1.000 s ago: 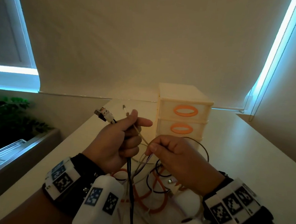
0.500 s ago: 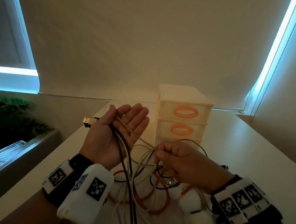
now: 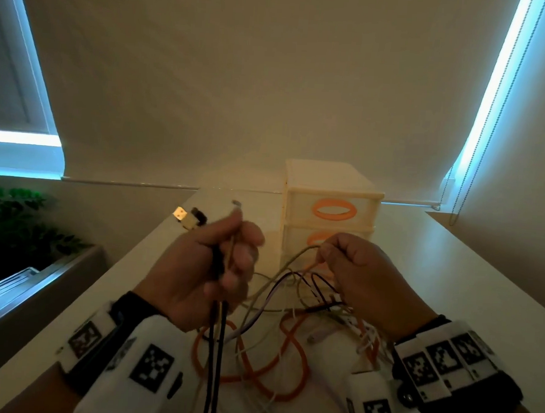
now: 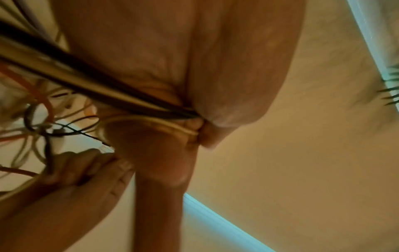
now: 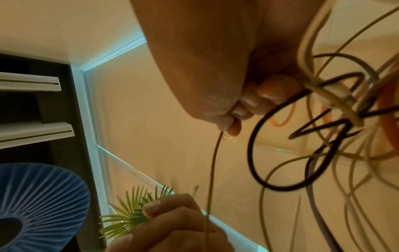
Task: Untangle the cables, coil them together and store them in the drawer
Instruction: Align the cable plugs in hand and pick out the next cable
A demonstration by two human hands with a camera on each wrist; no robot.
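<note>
the tangled cables (image 3: 255, 358) are lying at the near edge of the desk (image 3: 451, 281), slack so strands can slide free. the left hand (image 3: 197, 272) is clenching the black cables (image 3: 214, 346) and a beige cable (image 3: 232, 245), anchoring the sorted ends upright. the right hand (image 3: 362, 275) is pinching a thin beige strand (image 5: 212, 170), apparently drawing it out. the drawer unit (image 3: 330, 206) is standing closed toward the desk's far edge.

Pale worktop (image 3: 450, 297) against drawn roller blind (image 3: 272, 78), bead chain (image 3: 480, 129) hanging at right; leafy plant (image 3: 11, 222) left of worktop; blue ribbed round object (image 5: 36, 204) in right-wrist view.
</note>
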